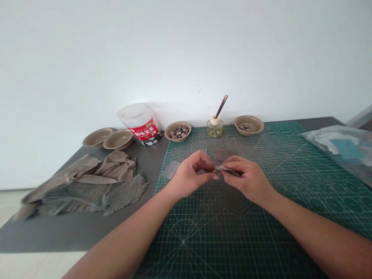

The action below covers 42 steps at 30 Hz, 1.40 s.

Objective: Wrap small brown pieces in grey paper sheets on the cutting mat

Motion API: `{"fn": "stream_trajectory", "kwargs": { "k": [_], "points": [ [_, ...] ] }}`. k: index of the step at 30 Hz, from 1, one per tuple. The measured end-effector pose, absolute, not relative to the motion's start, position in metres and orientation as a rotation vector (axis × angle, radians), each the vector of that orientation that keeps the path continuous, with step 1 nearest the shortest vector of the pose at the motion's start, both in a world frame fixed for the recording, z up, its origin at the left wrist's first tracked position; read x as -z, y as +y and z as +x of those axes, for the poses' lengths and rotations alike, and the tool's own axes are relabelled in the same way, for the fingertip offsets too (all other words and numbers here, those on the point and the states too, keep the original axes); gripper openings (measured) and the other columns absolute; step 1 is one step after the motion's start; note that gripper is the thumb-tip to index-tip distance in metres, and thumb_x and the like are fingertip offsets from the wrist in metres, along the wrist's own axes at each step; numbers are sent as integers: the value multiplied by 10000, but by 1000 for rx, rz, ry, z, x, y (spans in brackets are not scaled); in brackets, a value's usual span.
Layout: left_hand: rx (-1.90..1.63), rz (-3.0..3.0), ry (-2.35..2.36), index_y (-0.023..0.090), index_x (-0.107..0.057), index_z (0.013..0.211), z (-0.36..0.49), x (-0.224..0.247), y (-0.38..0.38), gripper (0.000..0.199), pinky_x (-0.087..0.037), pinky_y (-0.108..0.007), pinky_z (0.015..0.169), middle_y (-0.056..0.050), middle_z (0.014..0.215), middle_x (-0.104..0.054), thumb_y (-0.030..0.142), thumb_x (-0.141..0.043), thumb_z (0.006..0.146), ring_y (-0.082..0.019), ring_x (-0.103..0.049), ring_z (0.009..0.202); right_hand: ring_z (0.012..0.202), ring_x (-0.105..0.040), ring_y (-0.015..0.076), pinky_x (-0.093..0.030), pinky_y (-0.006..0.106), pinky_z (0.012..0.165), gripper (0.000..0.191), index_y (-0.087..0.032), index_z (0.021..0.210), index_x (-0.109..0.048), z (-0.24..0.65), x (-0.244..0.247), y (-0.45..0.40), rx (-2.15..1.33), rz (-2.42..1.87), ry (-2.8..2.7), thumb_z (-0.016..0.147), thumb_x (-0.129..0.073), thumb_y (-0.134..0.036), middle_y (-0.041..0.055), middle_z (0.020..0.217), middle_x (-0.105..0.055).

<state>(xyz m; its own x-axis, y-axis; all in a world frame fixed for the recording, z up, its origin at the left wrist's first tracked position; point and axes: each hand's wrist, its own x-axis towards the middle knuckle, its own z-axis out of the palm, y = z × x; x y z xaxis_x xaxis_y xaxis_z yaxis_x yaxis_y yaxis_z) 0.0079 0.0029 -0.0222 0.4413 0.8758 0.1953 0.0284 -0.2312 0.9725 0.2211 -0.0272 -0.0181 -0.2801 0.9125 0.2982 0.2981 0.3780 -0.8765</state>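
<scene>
In front of me, over the green cutting mat (209, 240), both hands meet at a small folded grey piece (223, 168), thin like cloth or paper; which one I cannot tell. My right hand (247, 176) grips its right part between thumb and fingers. The thumb and forefinger of my left hand (194, 174) pinch its left end. Beneath the hands lies a see-through template with hexagon outlines (240, 207). Just beyond, a brownish square (221, 154) bears a dark curved drawing. A pale grey square (171, 169) lies left of my left hand, partly covered by it.
Crumpled brown and grey cloths (95, 186) lie at left. Along the wall stand two brown bowls (118, 139), a clear tub with red label (142, 126), a bowl of small round pieces (178, 131), a reed diffuser (215, 127) and another bowl (249, 125). A plastic bag (345, 147) lies right.
</scene>
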Motion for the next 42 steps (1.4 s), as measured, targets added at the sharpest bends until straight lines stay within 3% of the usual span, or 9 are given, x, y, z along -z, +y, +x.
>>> {"fn": "stream_trajectory", "kwargs": {
  "k": [23,42],
  "points": [
    [-903,1548,796,166,-570,882,8,14,1,373,-528,-219,673,20,795,-684,180,-885,683,-107,-658,729,763,-631,133,-453,268,683,93,-241,881,-787,221,16,-28,-894,-1091,-1837,864,-699,-214,-6,850,-675],
    [-788,1674,786,185,-563,1002,4,15,0,322,-576,-281,751,3,853,-692,141,-783,771,-134,-692,781,830,-671,148,-511,264,733,134,-257,960,-795,221,23,-29,-821,-1061,-1904,865,-708,-219,10,926,-711]
  ]
}}
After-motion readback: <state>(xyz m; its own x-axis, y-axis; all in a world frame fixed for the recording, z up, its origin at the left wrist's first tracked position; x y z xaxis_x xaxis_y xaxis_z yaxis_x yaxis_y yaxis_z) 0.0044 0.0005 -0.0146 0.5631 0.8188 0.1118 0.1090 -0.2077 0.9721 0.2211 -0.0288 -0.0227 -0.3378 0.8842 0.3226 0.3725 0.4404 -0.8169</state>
